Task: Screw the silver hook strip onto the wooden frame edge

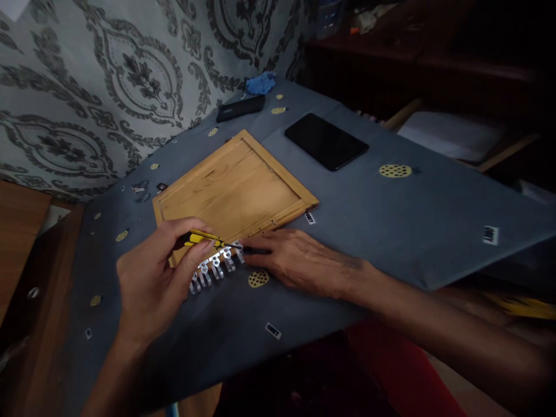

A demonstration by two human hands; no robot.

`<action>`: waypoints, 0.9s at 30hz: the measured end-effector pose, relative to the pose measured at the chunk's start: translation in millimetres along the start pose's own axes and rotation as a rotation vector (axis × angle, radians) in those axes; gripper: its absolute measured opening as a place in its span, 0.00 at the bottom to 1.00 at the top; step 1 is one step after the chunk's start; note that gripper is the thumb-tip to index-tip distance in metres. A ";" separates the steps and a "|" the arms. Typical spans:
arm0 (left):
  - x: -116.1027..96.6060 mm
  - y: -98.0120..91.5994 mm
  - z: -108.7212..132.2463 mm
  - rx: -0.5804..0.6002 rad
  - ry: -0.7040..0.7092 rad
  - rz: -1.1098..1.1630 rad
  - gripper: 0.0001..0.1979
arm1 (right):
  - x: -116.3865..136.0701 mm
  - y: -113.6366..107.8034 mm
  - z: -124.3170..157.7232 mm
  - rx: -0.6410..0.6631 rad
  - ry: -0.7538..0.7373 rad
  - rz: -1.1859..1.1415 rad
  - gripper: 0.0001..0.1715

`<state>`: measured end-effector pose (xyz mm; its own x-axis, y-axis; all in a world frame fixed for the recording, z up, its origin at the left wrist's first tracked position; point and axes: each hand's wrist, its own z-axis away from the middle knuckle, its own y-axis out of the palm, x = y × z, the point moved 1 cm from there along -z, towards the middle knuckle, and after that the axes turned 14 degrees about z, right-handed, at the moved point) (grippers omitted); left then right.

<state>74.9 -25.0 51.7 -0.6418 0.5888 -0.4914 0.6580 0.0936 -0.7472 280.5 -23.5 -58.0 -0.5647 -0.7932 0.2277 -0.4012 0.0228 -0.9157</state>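
A row of silver metal hooks [216, 265] lies along the near edge of a framed wooden board [226, 194]. My left hand [163, 272] pinches a slim yellow-and-black hand tool [204, 238] between thumb and fingers. Its dark tip points right, to the last hook of the row; the tool's exact kind is unclear. My right hand [299, 260] lies low over the cloth, fingers together, its fingertips at the right end of the hook rail. A dark strip shows between its thumb and fingers, too dim to identify. Small dark holes dot the board's near edge.
A black phone [326, 141] lies beyond the board on the grey patterned tablecloth [391, 226]. Farther back are a dark flat case [241, 108] and a crumpled blue cloth [260, 83]. Small dark bits [141, 191] sit left of the board. A patterned wall [130, 75] borders the table.
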 end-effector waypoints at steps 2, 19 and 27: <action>1.3 -2.4 -5.8 0.072 0.043 0.012 0.06 | 0.4 -0.4 -0.2 0.009 0.001 -0.009 0.26; 1.7 -18.9 -26.6 0.087 0.054 0.111 0.06 | 0.9 -5.2 -0.4 -0.010 -0.007 -0.027 0.23; -6.0 -10.2 -9.8 -0.084 -0.016 0.094 0.05 | 0.8 -3.1 0.2 -0.011 0.012 -0.010 0.23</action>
<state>75.9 -21.6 66.6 -0.5813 0.5856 -0.5650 0.7458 0.1057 -0.6577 281.5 -24.3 -55.0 -0.5695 -0.7859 0.2409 -0.4147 0.0217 -0.9097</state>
